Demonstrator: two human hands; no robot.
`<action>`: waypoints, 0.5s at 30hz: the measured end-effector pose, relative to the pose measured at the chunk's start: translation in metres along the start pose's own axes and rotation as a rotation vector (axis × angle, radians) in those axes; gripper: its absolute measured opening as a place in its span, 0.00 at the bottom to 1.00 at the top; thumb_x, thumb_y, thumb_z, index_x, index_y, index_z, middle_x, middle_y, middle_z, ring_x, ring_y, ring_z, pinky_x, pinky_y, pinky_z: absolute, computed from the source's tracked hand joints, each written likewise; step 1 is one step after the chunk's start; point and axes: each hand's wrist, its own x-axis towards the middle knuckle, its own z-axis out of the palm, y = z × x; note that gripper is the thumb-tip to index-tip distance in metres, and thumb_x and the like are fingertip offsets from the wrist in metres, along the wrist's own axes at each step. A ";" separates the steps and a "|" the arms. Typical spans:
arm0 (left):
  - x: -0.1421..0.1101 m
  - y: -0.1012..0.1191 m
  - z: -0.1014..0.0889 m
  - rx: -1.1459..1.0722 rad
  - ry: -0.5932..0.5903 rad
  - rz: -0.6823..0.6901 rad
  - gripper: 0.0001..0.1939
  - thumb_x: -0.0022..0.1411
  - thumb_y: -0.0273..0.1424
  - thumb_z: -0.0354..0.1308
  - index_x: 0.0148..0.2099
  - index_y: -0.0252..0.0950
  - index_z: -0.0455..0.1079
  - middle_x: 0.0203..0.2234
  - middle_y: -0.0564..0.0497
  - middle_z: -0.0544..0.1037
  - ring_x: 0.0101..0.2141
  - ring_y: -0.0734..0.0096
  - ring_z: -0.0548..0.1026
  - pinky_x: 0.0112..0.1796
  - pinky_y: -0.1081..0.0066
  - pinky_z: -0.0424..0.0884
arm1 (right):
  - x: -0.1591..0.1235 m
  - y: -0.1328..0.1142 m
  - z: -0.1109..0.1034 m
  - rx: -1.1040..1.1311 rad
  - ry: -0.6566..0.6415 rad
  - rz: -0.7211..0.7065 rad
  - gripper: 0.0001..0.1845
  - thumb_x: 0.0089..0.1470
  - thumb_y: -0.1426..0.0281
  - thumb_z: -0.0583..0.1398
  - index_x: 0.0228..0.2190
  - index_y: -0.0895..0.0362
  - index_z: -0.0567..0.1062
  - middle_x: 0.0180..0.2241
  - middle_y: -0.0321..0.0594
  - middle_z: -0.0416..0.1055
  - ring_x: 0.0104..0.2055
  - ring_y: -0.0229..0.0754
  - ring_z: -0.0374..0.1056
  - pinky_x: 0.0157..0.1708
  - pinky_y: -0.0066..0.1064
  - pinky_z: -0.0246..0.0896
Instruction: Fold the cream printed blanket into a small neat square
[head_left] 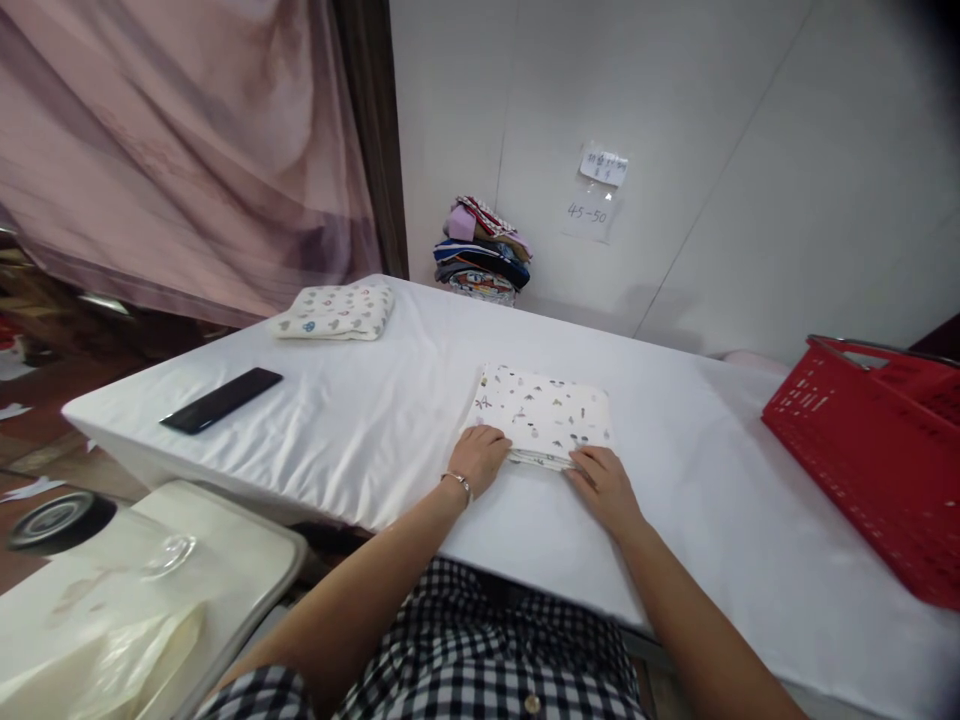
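Observation:
A folded white cloth (pixel 551 405) printed with small grey, green and mauve figures lies flat on the white-covered table (pixel 660 430), right before me. At its near left corner is my left hand (pixel 480 455), a bracelet on the wrist, its fingers bent over the folded edge. My right hand (pixel 606 485) has the near right corner, with fingertips on top of the cloth. Both hands are closed on the near edge, where several layers show. The undersides of the fingers are hidden. Farther left on the table sits another folded cloth (pixel 337 312) with a mushroom-like print.
A black phone-like slab (pixel 223 400) lies near the table's left edge. At right stands a red plastic basket (pixel 877 450). Stacked folded clothes (pixel 484 250) rest against the wall. Lower left, a stool (pixel 247 520) bears a clear jar (pixel 124 540) with a dark lid.

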 end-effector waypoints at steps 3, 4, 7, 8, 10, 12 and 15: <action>-0.004 0.000 -0.002 -0.026 0.002 0.038 0.11 0.61 0.34 0.51 0.43 0.39 0.69 0.39 0.49 0.73 0.42 0.65 0.67 0.44 0.62 0.63 | -0.001 0.000 -0.001 -0.032 -0.032 -0.028 0.20 0.54 0.62 0.56 0.48 0.54 0.68 0.46 0.46 0.66 0.48 0.47 0.61 0.46 0.43 0.59; -0.005 -0.001 -0.002 -0.026 0.003 0.053 0.13 0.60 0.36 0.52 0.46 0.39 0.68 0.42 0.48 0.72 0.43 0.64 0.67 0.45 0.61 0.62 | -0.001 0.000 -0.001 -0.040 -0.036 -0.031 0.20 0.54 0.62 0.56 0.48 0.54 0.68 0.46 0.46 0.66 0.48 0.47 0.61 0.46 0.43 0.59; -0.004 -0.001 -0.004 0.015 0.004 0.050 0.16 0.58 0.34 0.55 0.49 0.38 0.66 0.46 0.46 0.70 0.47 0.61 0.64 0.47 0.59 0.60 | 0.001 0.001 0.001 -0.051 -0.020 -0.018 0.16 0.56 0.65 0.54 0.46 0.53 0.69 0.44 0.44 0.67 0.47 0.46 0.62 0.45 0.41 0.59; -0.002 -0.002 -0.004 0.032 -0.003 0.041 0.15 0.58 0.32 0.54 0.48 0.38 0.66 0.46 0.46 0.70 0.47 0.61 0.65 0.47 0.60 0.60 | 0.002 0.001 0.002 -0.052 -0.005 -0.013 0.14 0.57 0.66 0.53 0.44 0.54 0.70 0.43 0.44 0.68 0.46 0.45 0.62 0.44 0.41 0.59; 0.003 -0.003 -0.005 0.062 -0.016 0.028 0.11 0.59 0.30 0.52 0.45 0.40 0.68 0.42 0.48 0.73 0.44 0.63 0.67 0.45 0.60 0.61 | 0.005 0.000 0.005 -0.056 0.034 -0.004 0.12 0.57 0.68 0.52 0.42 0.54 0.72 0.41 0.43 0.70 0.44 0.44 0.63 0.43 0.39 0.59; 0.009 -0.006 -0.006 0.090 -0.010 0.032 0.10 0.61 0.29 0.50 0.43 0.41 0.69 0.39 0.50 0.74 0.42 0.65 0.68 0.43 0.61 0.62 | 0.009 0.000 0.007 -0.065 0.075 0.008 0.11 0.57 0.69 0.52 0.40 0.55 0.72 0.39 0.42 0.71 0.43 0.43 0.63 0.42 0.38 0.59; 0.012 -0.008 -0.007 0.129 0.011 0.039 0.10 0.61 0.28 0.49 0.42 0.40 0.69 0.38 0.50 0.75 0.40 0.65 0.68 0.40 0.63 0.62 | 0.011 0.000 0.009 -0.071 0.097 0.011 0.11 0.57 0.69 0.52 0.39 0.55 0.73 0.38 0.42 0.71 0.42 0.43 0.64 0.42 0.38 0.58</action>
